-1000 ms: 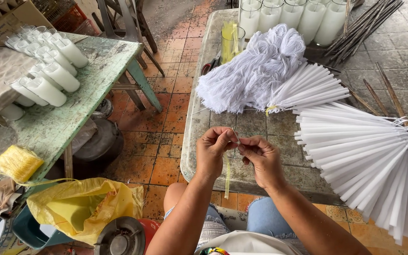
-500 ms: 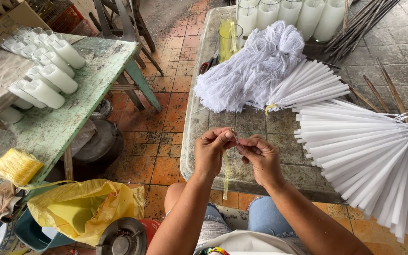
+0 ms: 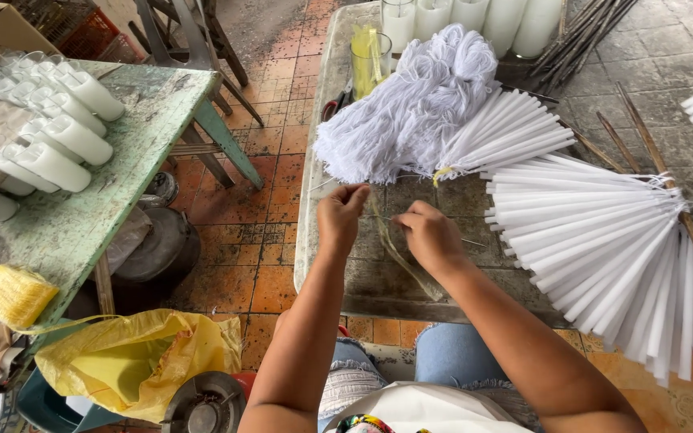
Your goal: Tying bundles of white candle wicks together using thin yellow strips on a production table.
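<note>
Terracotta floor tiles run between two benches. On the left, a worn green bench [image 3: 134,172] carries white candles in clear glass tubes [image 3: 54,132], with a yellow twine bundle [image 3: 11,295] at its near edge and a crumpled yellow plastic bag [image 3: 134,361] below. At the grey stone bench [image 3: 318,240], the left hand [image 3: 340,218] and right hand [image 3: 429,235] each have their grip pinched together on a thin pale strand [image 3: 399,240] stretched between them. Behind lies a white wick heap [image 3: 411,112]; right, fanned white tapers [image 3: 603,232]
</note>
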